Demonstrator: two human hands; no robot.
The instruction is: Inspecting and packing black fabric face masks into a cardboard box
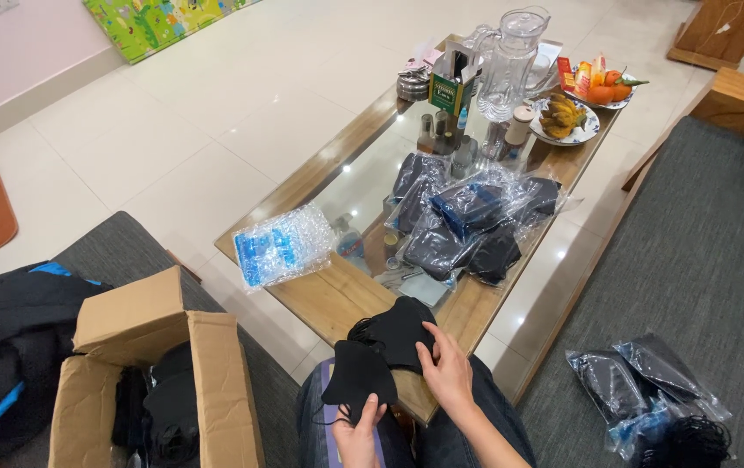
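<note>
While soft and light, held black masks [381, 351] by edges, left hand [356, 433] gripping, right hand [447, 373] pinching, over bench [337, 299].

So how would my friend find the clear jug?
Look at the long glass-topped table in the middle of the room, then go to its far end. The jug stands there beside the plate of bananas; it is the tallest, see-through thing.

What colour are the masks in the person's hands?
Black. The masks in the left hand and right hand show best in the head view.
</note>
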